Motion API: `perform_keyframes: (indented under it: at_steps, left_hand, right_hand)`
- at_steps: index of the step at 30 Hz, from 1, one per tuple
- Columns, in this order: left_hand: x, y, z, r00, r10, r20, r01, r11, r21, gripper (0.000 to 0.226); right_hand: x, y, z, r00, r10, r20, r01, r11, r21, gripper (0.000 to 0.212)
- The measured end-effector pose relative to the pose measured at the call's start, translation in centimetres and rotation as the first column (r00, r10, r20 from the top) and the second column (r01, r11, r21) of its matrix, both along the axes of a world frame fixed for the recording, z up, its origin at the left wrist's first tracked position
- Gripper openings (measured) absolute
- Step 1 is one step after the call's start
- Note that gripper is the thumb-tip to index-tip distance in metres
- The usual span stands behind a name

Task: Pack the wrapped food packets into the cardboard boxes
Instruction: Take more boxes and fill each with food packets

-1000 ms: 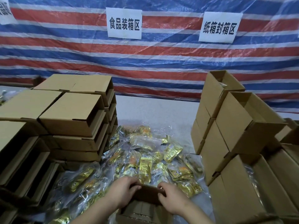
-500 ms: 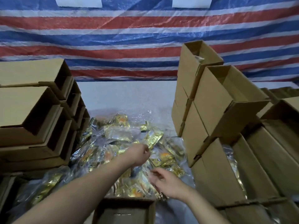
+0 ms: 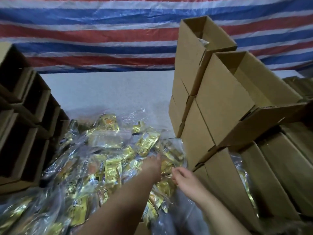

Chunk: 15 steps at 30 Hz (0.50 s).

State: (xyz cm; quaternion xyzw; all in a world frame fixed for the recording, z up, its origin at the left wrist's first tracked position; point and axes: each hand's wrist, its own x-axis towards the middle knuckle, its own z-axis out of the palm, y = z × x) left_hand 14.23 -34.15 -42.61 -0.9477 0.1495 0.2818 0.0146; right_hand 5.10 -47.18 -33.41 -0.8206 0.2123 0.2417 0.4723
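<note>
Right hand (image 3: 183,179) has its fingers curled down onto the heap of shiny gold-foil food packets in clear wrap (image 3: 108,160), though whether it's actually pinching one I can't tell. Left hand (image 3: 152,164) is stretched into the same heap, fingers hidden. I'd grab one packet cleanly by its edge before heading for the open brown cardboard box (image 3: 225,182) just right of the pile.

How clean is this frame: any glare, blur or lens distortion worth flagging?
Head view: glare flares off the gold packets and their clear wrap; left hand and right hand are motion-soft; wide-angle bending tilts the cardboard boxes; the left box stack sits in deep shadow.
</note>
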Motion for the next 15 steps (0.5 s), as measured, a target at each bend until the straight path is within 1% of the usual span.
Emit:
perform_keyframes:
  at_steps: [3, 5, 7, 8, 9, 11, 12, 14, 15]
  left_hand:
    - [-0.1, 0.5, -0.1, 0.997, 0.041, -0.06, -0.04, 0.999, 0.022, 0.105]
    - [-0.3, 0.9, 0.9, 0.983, 0.13, -0.131, -0.139, 0.989, -0.058, 0.11]
    - [-0.7, 2.2, 3.1, 0.942, 0.259, -0.211, -0.299, 0.935, -0.188, 0.108]
    - [-0.8, 2.7, 4.0, 0.903, 0.318, -0.29, -0.395, 0.88, -0.265, 0.101]
    - [-0.8, 3.6, 5.0, 0.848, 0.361, -0.388, -0.495, 0.801, -0.337, 0.091]
    - [-1.4, 6.3, 7.6, 0.725, 0.359, -0.588, -0.658, 0.612, -0.438, 0.071]
    - [-1.9, 7.8, 9.0, 0.69, 0.343, -0.638, -0.702, 0.533, -0.473, 0.064]
    - [-3.1, 10.5, 12.0, 0.671, 0.345, -0.657, -0.739, 0.381, -0.555, 0.058]
    - [-3.8, 11.5, 13.3, 0.661, 0.354, -0.661, -0.75, 0.298, -0.59, 0.057]
  right_hand:
    - [0.1, 0.6, 0.1, 1.0, 0.004, -0.003, -0.004, 1.0, 0.004, 0.02]
    - [0.1, 1.0, 0.2, 1.0, -0.007, -0.023, 0.008, 1.0, 0.015, 0.02]
    - [0.2, 1.9, 0.5, 0.998, -0.049, -0.028, 0.05, 0.999, 0.005, 0.026]
    - [0.4, 2.1, 0.3, 0.994, -0.103, -0.037, 0.103, 0.995, -0.006, 0.029]
    - [0.5, 2.4, 0.3, 0.985, -0.165, -0.055, 0.165, 0.986, -0.009, 0.031]
    - [0.4, 3.9, 1.5, 0.953, -0.289, -0.088, 0.292, 0.956, 0.019, 0.032]
    - [0.4, 4.7, 2.2, 0.939, -0.332, -0.088, 0.335, 0.942, 0.025, 0.034]
    - [0.5, 6.2, 3.6, 0.922, -0.379, -0.085, 0.384, 0.921, 0.062, 0.043]
    - [0.7, 7.0, 4.3, 0.906, -0.409, -0.109, 0.422, 0.893, 0.155, 0.051]
